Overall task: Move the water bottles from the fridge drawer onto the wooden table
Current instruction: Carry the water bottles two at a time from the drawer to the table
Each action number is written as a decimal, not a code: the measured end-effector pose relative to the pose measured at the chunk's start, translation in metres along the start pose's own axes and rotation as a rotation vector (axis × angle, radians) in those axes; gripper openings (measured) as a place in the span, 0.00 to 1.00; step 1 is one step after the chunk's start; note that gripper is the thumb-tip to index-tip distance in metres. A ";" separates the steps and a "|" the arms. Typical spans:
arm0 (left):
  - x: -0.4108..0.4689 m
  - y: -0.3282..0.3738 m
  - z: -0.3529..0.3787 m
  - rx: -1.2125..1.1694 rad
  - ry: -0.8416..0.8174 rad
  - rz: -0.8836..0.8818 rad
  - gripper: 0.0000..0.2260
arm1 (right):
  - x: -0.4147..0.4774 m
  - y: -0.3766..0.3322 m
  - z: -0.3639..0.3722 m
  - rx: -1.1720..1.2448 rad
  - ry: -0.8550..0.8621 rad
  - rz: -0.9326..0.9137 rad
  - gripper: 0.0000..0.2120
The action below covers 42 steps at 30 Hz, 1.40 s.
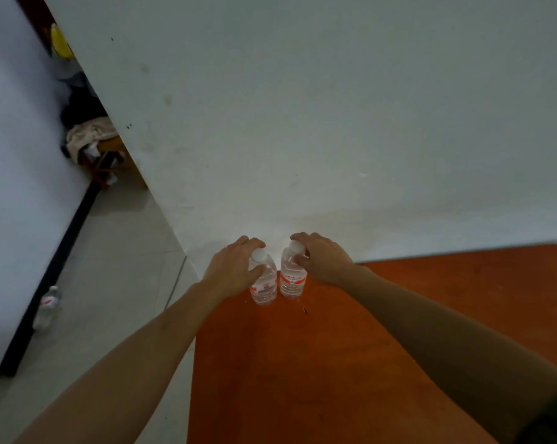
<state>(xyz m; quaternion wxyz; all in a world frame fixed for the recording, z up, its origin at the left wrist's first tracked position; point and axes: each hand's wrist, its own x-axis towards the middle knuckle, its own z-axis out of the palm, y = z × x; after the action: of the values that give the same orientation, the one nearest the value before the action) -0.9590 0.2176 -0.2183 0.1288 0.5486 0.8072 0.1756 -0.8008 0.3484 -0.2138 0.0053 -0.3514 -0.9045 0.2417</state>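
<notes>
Two clear water bottles with white caps and red labels stand upright side by side on the far left corner of the orange-brown wooden table [350, 363], close to the white wall. My left hand [230, 267] grips the neck of the left bottle [264, 286]. My right hand [322, 259] grips the neck of the right bottle [292, 282]. Both bottle bases rest on the tabletop. The fridge drawer is out of sight.
A third water bottle [48, 307] stands on the pale tiled floor at the left, beside a white panel with a black edge [56, 261]. Clothes and clutter [88, 136] pile up behind the wall corner. The white wall [334, 123] borders the table's far edge.
</notes>
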 end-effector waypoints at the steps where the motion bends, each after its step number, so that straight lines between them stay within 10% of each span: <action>1: -0.003 0.001 -0.003 0.022 0.010 -0.009 0.20 | -0.004 0.002 -0.001 -0.007 -0.011 0.016 0.24; 13: -0.045 0.160 0.003 0.105 0.042 0.229 0.10 | -0.185 0.091 -0.063 -0.028 0.010 0.243 0.22; 31: -0.299 0.662 0.231 0.101 -0.440 1.058 0.04 | -0.787 0.310 -0.108 0.042 0.388 1.074 0.18; 42: -0.370 0.924 0.363 0.156 -0.509 1.404 0.10 | -1.002 0.447 -0.123 0.175 0.558 1.421 0.18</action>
<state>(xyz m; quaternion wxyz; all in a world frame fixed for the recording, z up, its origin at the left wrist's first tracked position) 0.0978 0.2357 -0.1492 0.1300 0.9657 0.2230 0.0267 0.2583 0.0462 -0.1418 0.1046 -0.8944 -0.4043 0.1600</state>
